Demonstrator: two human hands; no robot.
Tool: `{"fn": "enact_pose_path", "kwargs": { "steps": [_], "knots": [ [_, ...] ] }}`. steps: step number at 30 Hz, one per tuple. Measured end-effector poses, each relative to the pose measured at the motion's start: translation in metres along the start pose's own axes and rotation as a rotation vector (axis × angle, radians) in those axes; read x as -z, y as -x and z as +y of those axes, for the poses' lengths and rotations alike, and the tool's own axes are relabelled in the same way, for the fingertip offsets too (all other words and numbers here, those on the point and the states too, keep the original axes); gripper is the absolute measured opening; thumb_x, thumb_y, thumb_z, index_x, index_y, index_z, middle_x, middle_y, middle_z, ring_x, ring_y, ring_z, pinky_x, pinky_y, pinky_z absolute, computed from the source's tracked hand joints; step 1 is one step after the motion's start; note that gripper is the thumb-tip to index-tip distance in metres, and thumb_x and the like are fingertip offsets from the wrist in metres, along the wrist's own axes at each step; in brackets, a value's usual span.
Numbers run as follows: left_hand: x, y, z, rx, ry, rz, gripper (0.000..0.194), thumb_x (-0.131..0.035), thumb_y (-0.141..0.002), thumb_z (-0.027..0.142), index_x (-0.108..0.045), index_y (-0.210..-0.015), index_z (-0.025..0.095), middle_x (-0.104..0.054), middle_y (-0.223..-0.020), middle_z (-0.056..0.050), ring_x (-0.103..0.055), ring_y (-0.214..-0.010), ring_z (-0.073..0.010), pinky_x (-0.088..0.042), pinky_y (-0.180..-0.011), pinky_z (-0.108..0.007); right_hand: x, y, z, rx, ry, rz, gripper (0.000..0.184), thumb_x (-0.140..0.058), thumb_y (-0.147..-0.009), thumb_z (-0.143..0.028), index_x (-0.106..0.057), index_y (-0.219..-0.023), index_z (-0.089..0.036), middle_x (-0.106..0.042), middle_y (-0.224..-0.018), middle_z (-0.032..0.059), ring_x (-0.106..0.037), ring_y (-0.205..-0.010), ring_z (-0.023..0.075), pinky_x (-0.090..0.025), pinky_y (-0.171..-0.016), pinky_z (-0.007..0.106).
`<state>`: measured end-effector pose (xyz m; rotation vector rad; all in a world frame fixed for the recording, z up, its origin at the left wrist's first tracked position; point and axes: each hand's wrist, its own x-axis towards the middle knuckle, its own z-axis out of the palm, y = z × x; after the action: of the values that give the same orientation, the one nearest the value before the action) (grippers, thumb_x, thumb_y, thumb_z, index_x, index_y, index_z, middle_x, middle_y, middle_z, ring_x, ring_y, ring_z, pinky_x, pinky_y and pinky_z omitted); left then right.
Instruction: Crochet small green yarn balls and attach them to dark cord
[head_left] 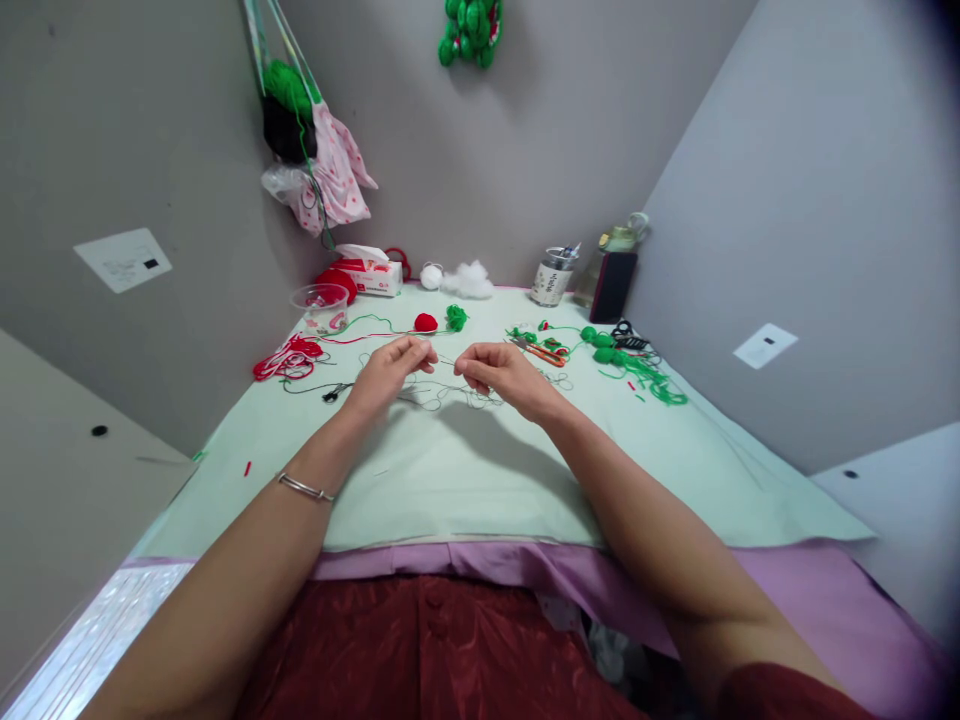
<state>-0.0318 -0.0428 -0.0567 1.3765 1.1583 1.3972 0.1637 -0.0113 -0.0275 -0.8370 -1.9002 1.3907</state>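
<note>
Over the middle of the table both my hands are raised close together, fingertips pinched. A thin dark thread [445,360] spans the small gap between them; whether a needle is on it is too small to tell. My left hand [397,362] is closed on one end, with a silver bangle farther down the arm. My right hand [501,372] pinches the other end. Loose loops of dark thread [435,404] lie on the cloth beneath. Just beyond my hands sit a small red yarn ball [425,323] and a green yarn bundle [456,318].
Scissors with orange handles [547,353] lie right of my hands, near green crocheted pieces [604,345] with loose strands. Red yarn [289,358] and a clear plastic tub [321,308] are left. Along the back stand a tissue box [375,277], white stuffing [471,280], a pen can [553,278] and a phone [613,287].
</note>
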Motion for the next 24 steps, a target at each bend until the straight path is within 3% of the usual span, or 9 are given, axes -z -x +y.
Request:
{"fn": "enact_pose_path", "kwargs": {
  "steps": [3, 9, 20, 24],
  "knots": [
    [0.001, -0.001, -0.002, 0.022, 0.084, 0.007, 0.035, -0.066, -0.080, 0.053, -0.065, -0.082, 0.018, -0.066, -0.092, -0.004, -0.061, -0.085, -0.0168, -0.045, -0.093, -0.033, 0.001, -0.001, 0.002, 0.013, -0.008, 0.014, 0.020, -0.065, -0.079, -0.034, -0.063, -0.077, -0.014, -0.053, -0.060, -0.0027, -0.042, -0.055, 0.0077, -0.032, -0.052, 0.022],
    [-0.005, 0.008, 0.008, 0.102, -0.013, -0.114, 0.029, -0.073, -0.076, 0.046, -0.069, -0.087, 0.020, -0.066, -0.087, -0.001, -0.059, -0.086, -0.0175, -0.041, -0.087, -0.031, 0.000, 0.000, -0.001, 0.033, 0.037, 0.027, 0.020, -0.063, -0.079, -0.035, -0.064, -0.077, -0.015, -0.052, -0.060, -0.0031, -0.042, -0.055, 0.0081, -0.032, -0.051, 0.023],
    [-0.005, 0.006, 0.011, 0.039, -0.068, -0.042, 0.025, -0.071, -0.078, 0.043, -0.066, -0.078, 0.018, -0.063, -0.078, -0.001, -0.054, -0.078, -0.0159, -0.041, -0.084, -0.031, -0.001, 0.001, -0.002, 0.011, 0.041, -0.020, 0.019, -0.063, -0.078, -0.033, -0.067, -0.079, -0.015, -0.052, -0.060, -0.0029, -0.043, -0.056, 0.0086, -0.031, -0.052, 0.023],
    [-0.006, 0.005, 0.006, 0.043, 0.021, 0.013, 0.029, -0.070, -0.078, 0.046, -0.064, -0.083, 0.018, -0.065, -0.089, -0.002, -0.060, -0.085, -0.0163, -0.044, -0.090, -0.032, 0.002, 0.002, -0.001, 0.023, 0.015, -0.012, 0.021, -0.065, -0.079, -0.036, -0.068, -0.079, -0.015, -0.055, -0.064, -0.0019, -0.042, -0.057, 0.0087, -0.031, -0.053, 0.023]
  ]
}}
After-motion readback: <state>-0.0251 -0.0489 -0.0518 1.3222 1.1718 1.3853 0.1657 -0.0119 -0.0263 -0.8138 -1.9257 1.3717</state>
